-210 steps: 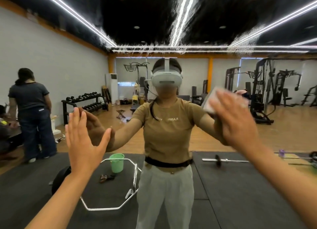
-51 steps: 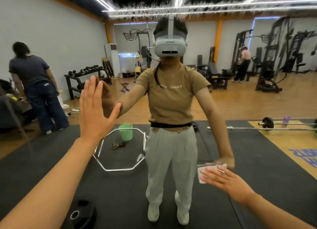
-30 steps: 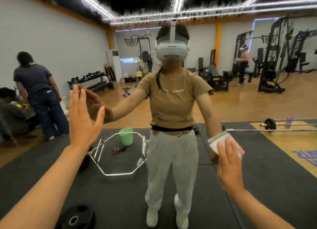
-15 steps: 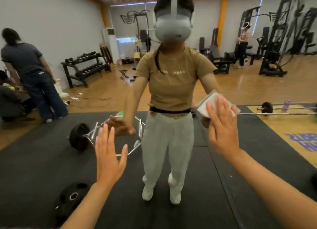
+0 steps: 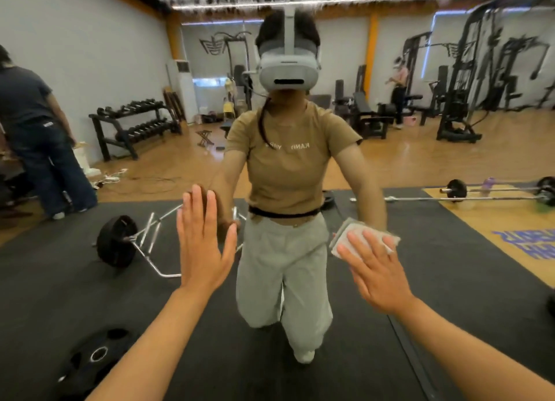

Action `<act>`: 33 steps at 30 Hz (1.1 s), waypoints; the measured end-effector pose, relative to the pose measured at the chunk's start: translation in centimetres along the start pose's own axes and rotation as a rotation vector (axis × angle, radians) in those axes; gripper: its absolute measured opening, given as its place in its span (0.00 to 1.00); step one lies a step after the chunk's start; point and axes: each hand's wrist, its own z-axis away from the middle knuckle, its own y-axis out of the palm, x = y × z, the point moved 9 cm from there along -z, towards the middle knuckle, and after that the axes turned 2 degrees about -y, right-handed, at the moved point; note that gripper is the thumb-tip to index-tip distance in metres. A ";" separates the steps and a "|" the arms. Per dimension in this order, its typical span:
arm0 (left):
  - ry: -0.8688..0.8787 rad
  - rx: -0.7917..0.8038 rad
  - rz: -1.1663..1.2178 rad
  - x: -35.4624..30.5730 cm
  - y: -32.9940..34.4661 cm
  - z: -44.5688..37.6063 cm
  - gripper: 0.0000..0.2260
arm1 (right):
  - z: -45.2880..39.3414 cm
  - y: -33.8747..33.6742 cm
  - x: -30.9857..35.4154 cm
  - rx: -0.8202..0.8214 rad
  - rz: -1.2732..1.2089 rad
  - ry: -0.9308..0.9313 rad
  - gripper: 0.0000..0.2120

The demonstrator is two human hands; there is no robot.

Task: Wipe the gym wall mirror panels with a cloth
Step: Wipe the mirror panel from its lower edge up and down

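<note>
Left hand (image 5: 204, 244) was flat and spread, palm against the mirror (image 5: 435, 280), holding nothing; it looked like a brace. Right hand (image 5: 377, 268) was also flat, fingers wide, pressing the cloth (image 5: 345, 235) onto the glass at about waist height in the reflection. The cloth was pinned under the fingertips, not gripped in a fist.

Handling, judged: the cloth looked folded, soft and light, easy to bunch or slip out from under a flat palm, so it was best held across its middle with even pressure. The mirror looked rigid, smooth and slippery, breakable if leaned on hard. A thin dark line ran down the glass just right of the right hand, possibly a panel seam; could not be sure.

Counts: two hands, one cloth. One mirror panel for sure, maybe a second past the seam. In the reflection, left to right: one bystander (image 5: 33, 136), one dumbbell rack (image 5: 132, 124), one hex bar (image 5: 150, 244), the wearer, one far person (image 5: 399, 91), one barbell (image 5: 492, 196). One loose plate (image 5: 96, 355) lay bottom left.
</note>
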 end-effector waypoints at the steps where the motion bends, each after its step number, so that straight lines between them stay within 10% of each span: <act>1: 0.017 -0.015 -0.006 0.2 0.2 0.2 0.31 | 2.6 1.6 1.4 0.042 0.020 -0.046 0.27; 20: 0.232 -0.367 -0.135 1.1 1.5 0.6 0.29 | -10.0 -1.5 2.2 -0.245 0.018 0.125 0.27; 33: 0.295 -0.429 -0.124 1.0 1.9 1.7 0.27 | 2.2 6.3 9.8 0.222 0.315 -0.680 0.33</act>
